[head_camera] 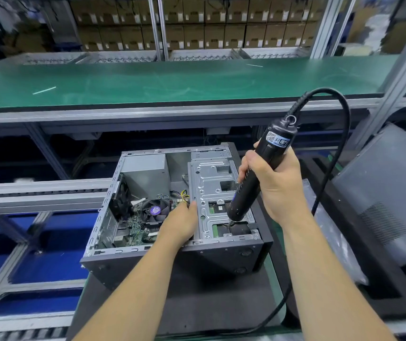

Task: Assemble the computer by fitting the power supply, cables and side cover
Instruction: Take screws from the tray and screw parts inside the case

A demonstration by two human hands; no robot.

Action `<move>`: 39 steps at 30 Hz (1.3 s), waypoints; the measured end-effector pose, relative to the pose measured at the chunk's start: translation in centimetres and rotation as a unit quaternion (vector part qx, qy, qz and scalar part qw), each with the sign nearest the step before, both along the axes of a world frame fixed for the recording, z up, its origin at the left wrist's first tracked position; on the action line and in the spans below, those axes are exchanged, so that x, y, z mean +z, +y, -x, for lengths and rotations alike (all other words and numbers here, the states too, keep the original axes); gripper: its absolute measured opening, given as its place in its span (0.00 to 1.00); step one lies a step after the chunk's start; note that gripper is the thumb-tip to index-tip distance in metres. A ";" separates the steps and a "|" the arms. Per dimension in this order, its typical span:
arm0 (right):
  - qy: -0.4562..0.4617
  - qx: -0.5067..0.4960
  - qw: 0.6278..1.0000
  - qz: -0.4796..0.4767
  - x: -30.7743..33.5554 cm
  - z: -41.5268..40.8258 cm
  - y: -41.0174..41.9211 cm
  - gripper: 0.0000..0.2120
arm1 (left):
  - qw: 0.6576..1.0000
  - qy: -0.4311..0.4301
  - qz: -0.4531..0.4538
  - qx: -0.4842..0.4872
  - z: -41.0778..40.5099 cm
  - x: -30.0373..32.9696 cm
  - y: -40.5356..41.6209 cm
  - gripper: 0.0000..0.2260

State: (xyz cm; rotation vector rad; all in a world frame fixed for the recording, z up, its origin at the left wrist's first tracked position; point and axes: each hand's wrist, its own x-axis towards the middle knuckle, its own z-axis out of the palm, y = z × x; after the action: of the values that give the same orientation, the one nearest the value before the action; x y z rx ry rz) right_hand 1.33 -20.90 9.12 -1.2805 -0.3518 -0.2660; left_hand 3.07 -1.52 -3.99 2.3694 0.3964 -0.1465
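Fingers grip screwdriver over case holding motherboard.

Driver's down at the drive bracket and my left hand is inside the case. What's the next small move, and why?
Probably seat the bit squarely and run it. The right hand grips the electric screwdriver with its tip low on the metal bracket, while the left hand rests at the bracket's edge beside the yellow cables. The screw itself is hidden, so check the bit's alignment first.
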 end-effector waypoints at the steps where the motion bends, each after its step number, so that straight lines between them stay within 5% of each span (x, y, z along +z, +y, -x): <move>1: 0.004 0.004 1.000 0.005 -0.2 0.0 0.0 0.15 | 1.000 0.004 -0.003 -0.007 -0.2 -0.3 0.1 0.26; 16: 0.035 0.003 0.999 0.022 -1.2 0.0 -0.3 0.09 | 0.999 -0.015 0.041 -0.018 -0.6 -1.3 0.6 0.23; 27: -0.001 0.040 0.992 0.123 -0.9 1.8 0.9 0.17 | 1.000 -0.019 0.010 -0.013 -0.9 -2.1 0.9 0.21; 39: 0.026 0.086 0.988 0.126 -1.0 1.2 0.8 0.16 | 1.000 -0.012 0.014 -0.024 -0.9 -1.9 0.9 0.23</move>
State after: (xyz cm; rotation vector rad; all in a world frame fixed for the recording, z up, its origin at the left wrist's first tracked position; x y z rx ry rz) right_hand 0.09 -20.08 8.09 -1.4929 -0.4590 -0.0412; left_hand 3.98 -0.63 -5.94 2.3514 0.3252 -0.1443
